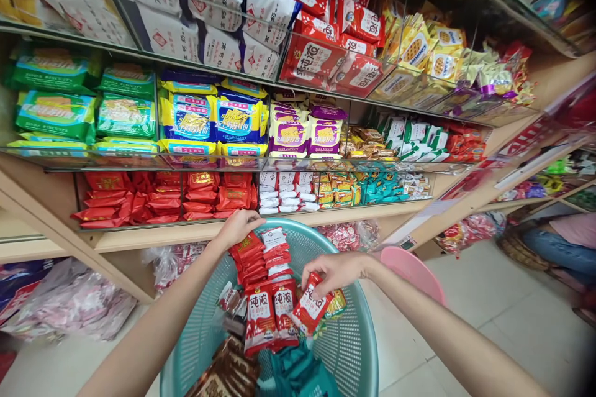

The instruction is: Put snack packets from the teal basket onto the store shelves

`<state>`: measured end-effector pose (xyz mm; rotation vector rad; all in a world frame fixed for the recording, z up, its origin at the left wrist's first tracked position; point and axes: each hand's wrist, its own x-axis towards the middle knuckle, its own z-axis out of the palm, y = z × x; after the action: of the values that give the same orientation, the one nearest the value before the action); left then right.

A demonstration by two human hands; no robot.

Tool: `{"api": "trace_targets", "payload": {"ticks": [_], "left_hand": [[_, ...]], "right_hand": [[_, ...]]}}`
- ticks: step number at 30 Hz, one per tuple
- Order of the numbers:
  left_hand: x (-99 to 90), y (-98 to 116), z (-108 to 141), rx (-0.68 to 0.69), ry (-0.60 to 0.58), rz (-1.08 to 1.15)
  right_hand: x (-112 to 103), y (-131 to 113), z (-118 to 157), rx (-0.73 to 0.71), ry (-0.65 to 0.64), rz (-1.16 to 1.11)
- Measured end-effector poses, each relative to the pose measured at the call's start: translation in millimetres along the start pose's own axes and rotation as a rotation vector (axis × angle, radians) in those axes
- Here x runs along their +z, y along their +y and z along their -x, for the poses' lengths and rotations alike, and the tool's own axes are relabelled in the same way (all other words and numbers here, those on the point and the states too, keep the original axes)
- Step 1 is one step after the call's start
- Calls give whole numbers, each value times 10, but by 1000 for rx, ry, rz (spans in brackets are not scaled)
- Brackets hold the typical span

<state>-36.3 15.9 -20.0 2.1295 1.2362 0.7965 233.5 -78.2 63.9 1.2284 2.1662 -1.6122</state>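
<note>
A large teal plastic basket stands below me, filled with wrapped snack packets. My right hand pinches a red-and-white biscuit packet over the basket's right half, thumb across its upper part. Beside it lie two matching biscuit packets. At the basket's far left rim, my left hand is closed over the edge, its fingertips partly hidden. Just under that hand is a row of plain red packets, with white-and-red packets alongside. Brown packets and teal packets fill the near side.
Glass-fronted shelves of packaged biscuits rise in front. A pink basin sits on the tiled floor to the right. Plastic-bagged goods lie at lower left. Far right, a person's denim-clad leg shows.
</note>
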Motion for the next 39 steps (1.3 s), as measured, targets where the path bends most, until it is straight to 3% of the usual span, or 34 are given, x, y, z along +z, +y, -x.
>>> {"api": "trace_targets", "payload": {"ticks": [9,13,19,29,39], "left_hand": [[4,-5,0,-19,-3,-5],[-2,2,5,-15,1,1],[3,3,-1,-22,0,6],[10,-13,1,-5,4,2],[11,-15,3,5,12,-3]], "right_hand": [[65,-242,-455,51,-302,203],[54,-229,-642,67,-352,246],[22,-144,-764,32,-300,260],[65,-170,-651,38,-142,119],[136,-140,-673,-46,46,364]]}}
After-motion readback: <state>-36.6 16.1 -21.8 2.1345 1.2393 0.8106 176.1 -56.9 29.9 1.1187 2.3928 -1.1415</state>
